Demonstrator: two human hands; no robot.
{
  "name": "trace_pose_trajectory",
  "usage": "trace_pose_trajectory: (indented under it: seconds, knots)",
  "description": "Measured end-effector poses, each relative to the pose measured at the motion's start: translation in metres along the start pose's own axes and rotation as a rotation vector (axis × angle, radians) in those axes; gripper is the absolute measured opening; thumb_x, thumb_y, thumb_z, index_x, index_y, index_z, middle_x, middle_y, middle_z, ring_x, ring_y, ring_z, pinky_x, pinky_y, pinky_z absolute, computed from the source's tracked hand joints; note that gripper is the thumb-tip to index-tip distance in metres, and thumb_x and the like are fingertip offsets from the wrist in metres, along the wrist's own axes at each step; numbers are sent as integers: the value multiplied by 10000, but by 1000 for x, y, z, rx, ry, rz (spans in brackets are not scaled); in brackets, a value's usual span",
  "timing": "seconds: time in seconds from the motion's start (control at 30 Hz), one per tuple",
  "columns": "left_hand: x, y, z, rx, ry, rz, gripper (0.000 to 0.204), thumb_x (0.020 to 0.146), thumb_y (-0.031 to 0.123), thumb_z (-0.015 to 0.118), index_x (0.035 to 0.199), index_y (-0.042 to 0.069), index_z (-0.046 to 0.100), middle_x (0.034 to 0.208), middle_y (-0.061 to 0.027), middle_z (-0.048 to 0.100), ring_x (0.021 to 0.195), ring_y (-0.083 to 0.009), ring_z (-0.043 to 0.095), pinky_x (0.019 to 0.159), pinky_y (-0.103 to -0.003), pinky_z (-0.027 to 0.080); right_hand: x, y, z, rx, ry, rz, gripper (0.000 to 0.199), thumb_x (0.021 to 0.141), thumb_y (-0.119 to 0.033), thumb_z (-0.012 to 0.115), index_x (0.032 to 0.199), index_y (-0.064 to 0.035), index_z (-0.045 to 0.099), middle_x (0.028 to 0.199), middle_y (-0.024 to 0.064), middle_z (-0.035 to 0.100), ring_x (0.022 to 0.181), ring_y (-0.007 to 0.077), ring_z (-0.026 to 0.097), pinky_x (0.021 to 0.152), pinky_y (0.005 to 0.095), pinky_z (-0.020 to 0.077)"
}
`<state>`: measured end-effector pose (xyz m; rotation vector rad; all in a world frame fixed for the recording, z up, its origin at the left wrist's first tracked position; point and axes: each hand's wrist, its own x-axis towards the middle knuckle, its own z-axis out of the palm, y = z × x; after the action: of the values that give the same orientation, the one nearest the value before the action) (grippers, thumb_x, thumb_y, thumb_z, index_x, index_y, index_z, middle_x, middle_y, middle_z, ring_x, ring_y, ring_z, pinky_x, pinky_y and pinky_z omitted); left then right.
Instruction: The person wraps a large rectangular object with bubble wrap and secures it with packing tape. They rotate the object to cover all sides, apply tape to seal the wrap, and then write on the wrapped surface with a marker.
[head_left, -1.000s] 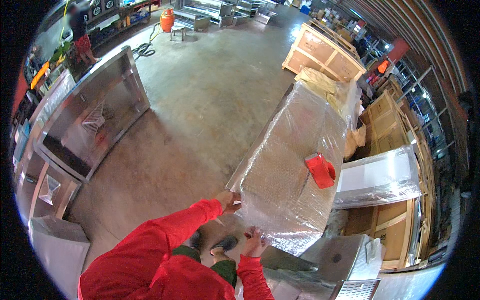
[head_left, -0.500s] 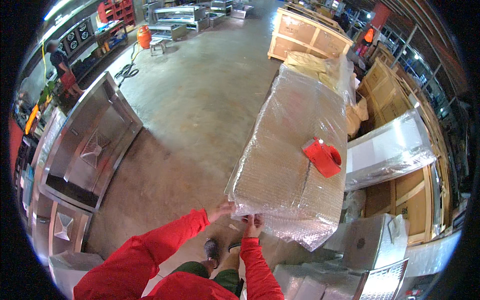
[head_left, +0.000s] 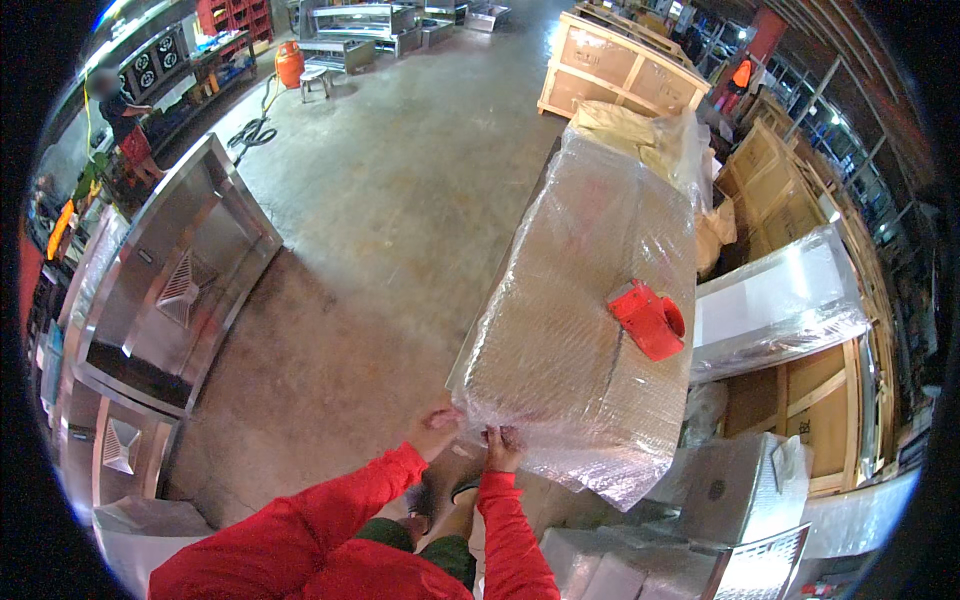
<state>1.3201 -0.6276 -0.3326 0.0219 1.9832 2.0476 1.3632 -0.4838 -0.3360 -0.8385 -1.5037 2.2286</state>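
A long box wrapped in bubble wrap and clear film [head_left: 590, 300] stretches away from me. On top of it lies a red tape dispenser [head_left: 649, 319]. Both my arms are in red sleeves. My left hand [head_left: 435, 430] pinches the plastic wrap at the box's near left corner. Close beside it, my right hand [head_left: 502, 447] grips the wrap along the near lower edge. My shoes show on the floor beneath my hands.
Stainless steel counters [head_left: 165, 290] stand at left across a concrete floor [head_left: 390, 200]. Wooden crates [head_left: 610, 65] sit at the back and along the right. Wrapped metal units [head_left: 780, 300] crowd the right and lower right. A person [head_left: 120, 115] stands far left near an orange cylinder [head_left: 290, 62].
My view has shifted nearer to the box end. Both hands have slid lower along the near edge and come closer together on the wrap.
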Motion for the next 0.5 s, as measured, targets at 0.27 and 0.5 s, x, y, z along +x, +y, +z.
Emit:
trace_pose_trajectory:
  seconds: [0.27, 0.5]
  knots:
    - [6, -48, 18, -255, 58, -526, 448, 904, 240, 737, 1283, 47, 598, 868, -36, 709, 698, -140, 649, 619, -321, 536, -7, 12, 4, -278, 27, -133, 144, 956, -109, 677, 853, -11, 650, 782, 27, 661, 701, 112, 623, 659, 283, 524]
    - [-53, -55, 12, 554, 192, -96, 413, 911, 231, 679, 1312, 153, 625, 913, -98, 701, 795, -238, 678, 745, -430, 531, -66, -35, -23, -263, -121, 6, 177, 943, -178, 712, 856, -28, 679, 806, 24, 691, 715, 116, 598, 658, 299, 489]
